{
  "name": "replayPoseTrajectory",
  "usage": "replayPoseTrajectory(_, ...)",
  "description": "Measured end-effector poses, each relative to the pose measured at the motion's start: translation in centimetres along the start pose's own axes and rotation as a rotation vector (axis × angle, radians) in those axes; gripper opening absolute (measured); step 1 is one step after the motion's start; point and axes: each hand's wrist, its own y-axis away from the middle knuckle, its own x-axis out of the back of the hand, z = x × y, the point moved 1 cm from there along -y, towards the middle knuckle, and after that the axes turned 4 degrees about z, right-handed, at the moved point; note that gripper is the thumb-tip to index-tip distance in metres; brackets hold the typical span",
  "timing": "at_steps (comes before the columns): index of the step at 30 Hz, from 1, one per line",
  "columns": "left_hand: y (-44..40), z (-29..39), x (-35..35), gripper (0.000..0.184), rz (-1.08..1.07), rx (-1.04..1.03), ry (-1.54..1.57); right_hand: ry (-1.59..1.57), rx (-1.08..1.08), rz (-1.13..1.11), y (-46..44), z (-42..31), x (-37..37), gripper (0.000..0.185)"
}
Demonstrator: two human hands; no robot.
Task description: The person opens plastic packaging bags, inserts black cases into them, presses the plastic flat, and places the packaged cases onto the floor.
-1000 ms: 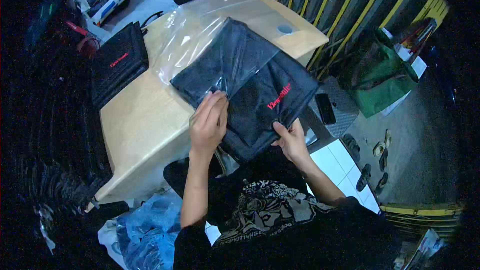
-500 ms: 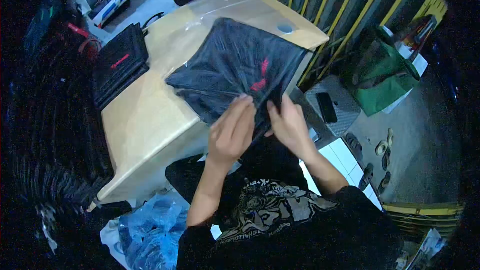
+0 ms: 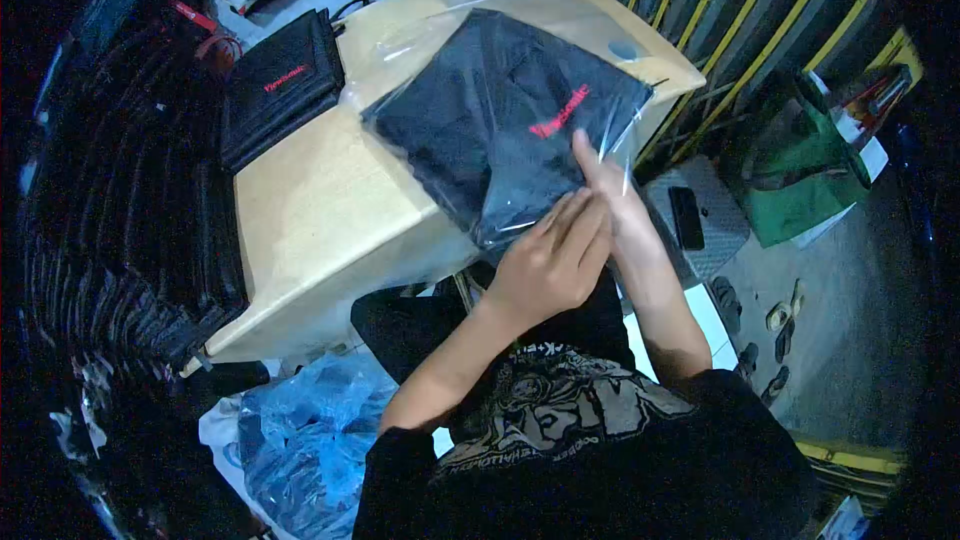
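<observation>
A flat black fabric pouch (image 3: 450,130) with red ViewSonic lettering lies on the table under clear plastic. The clear plastic bag (image 3: 630,125) shows glare along its right side and near corner. My right hand (image 3: 615,195) grips the pouch's near right edge, thumb on top below the lettering; its other fingers are hidden underneath. Crossing in front of the right wrist, my left hand (image 3: 555,255) has its fingers pressed together at the near edge of the plastic bag, its thumb hidden.
Black ViewSonic pouches (image 3: 285,90) are piled at the table's left, beside a tall stack of black pouches (image 3: 170,240). Blue plastic (image 3: 320,430) lies below the wooden table (image 3: 330,230). To the right are a phone (image 3: 686,218), a green bag (image 3: 800,170) and yellow bars (image 3: 780,10).
The pouch now lies flatter, with plastic over it and its lettering straightened. My right thumb has moved onto its top, and my left hand has come across to the right. The view has shifted.
</observation>
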Motion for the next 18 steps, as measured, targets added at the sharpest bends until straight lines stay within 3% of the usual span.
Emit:
replayPoseTrajectory(3,0.1,1.3,-0.1,0.02,-0.061,-0.065,0.016,0.016,-0.367,0.104,-2.4,0.8,0.9,0.049)
replayPoseTrajectory(6,0.1,1.4,0.2,0.017,-0.001,-0.021,0.074,-0.105,-0.318,0.101,-2.7,1.8,1.2,0.049)
replayPoseTrajectory(9,-0.6,1.7,0.9,0.015,0.028,-0.022,0.063,-0.079,-0.057,0.052,-0.8,0.9,0.5,0.052)
replayPoseTrajectory(12,-0.9,3.0,0.0,0.019,-0.043,-0.129,0.125,-0.134,-0.386,-0.038,-1.8,-0.6,1.1,0.038)
replayPoseTrajectory(13,-0.8,3.5,-0.2,0.02,-0.062,-0.136,0.121,0.462,0.162,-0.268,-1.9,0.5,2.0,0.035)
replayPoseTrajectory(14,-0.7,3.8,-0.4,0.021,-0.076,-0.149,0.112,1.019,0.795,-0.137,-1.7,1.5,3.0,0.034)
replayPoseTrajectory(16,-1.2,3.7,-0.3,0.023,-0.101,-0.182,0.112,0.212,0.415,-0.083,-2.1,1.9,0.6,0.043)
replayPoseTrajectory(18,-1.2,4.0,-0.3,0.022,-0.107,-0.193,0.091,-0.372,-0.054,-0.095,-2.4,0.7,-0.5,0.063)
